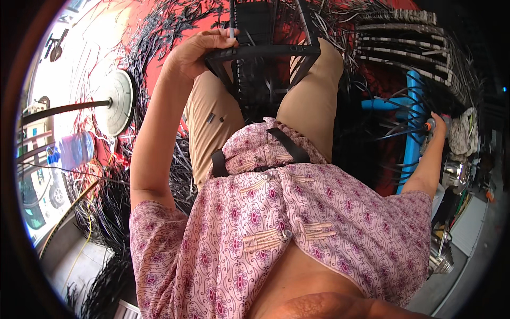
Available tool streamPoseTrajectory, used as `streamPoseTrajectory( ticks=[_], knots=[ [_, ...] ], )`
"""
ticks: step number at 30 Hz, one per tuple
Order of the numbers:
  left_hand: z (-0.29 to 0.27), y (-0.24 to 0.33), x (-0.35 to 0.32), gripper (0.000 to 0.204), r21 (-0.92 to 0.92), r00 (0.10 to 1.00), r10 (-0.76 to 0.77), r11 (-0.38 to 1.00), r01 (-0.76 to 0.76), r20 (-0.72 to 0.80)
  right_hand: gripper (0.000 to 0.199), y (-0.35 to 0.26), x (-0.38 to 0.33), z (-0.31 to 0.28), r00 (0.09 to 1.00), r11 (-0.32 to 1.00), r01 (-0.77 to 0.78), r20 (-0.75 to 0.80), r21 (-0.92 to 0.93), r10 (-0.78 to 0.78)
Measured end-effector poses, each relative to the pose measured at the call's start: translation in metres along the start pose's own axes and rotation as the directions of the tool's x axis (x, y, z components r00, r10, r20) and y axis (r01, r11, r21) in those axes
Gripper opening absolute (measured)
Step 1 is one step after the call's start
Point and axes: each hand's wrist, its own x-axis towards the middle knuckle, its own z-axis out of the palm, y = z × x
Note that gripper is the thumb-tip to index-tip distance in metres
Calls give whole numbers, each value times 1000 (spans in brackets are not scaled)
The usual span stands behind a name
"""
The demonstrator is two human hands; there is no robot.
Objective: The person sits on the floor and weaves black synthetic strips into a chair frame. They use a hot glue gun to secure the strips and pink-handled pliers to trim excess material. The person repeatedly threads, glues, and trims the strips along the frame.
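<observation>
Between my knees stands a black frame (260,51) with woven black strips across it. My left hand (194,53) is closed on its near left corner, thumb and fingers pinching the rim. A small pale piece (232,33) shows at the fingertips; its kind is unclear. Far out to the right, my right hand (439,127) is curled at a small greyish thing with an orange end (428,126), beside a blue pipe stand (413,154). What the right fingers hold is too small and partly hidden to name.
Loose black strips (178,26) lie in heaps over the red floor covering. Bundled strips (404,42) are stacked at the far right. On the left are a round grey base with a pole (118,101) and a clear water bottle (77,150). A shiny metal item (456,175) sits below my right hand.
</observation>
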Motion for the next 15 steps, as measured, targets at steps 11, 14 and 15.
streamPoseTrajectory(
  ticks=[11,14,15],
  knots=[
    [-13,-25,20,22,-50,992,85,995,-80,97,25,-44,-119,-66,951,948,184,-291,259,-105],
    [-16,-31,19,21,-114,985,133,986,-121,107,33,-75,-268,-63,892,839,450,-209,308,-402],
    [-18,-31,18,20,-127,984,140,984,-126,114,36,-79,-320,-57,840,773,542,-173,329,-515]
  ],
)
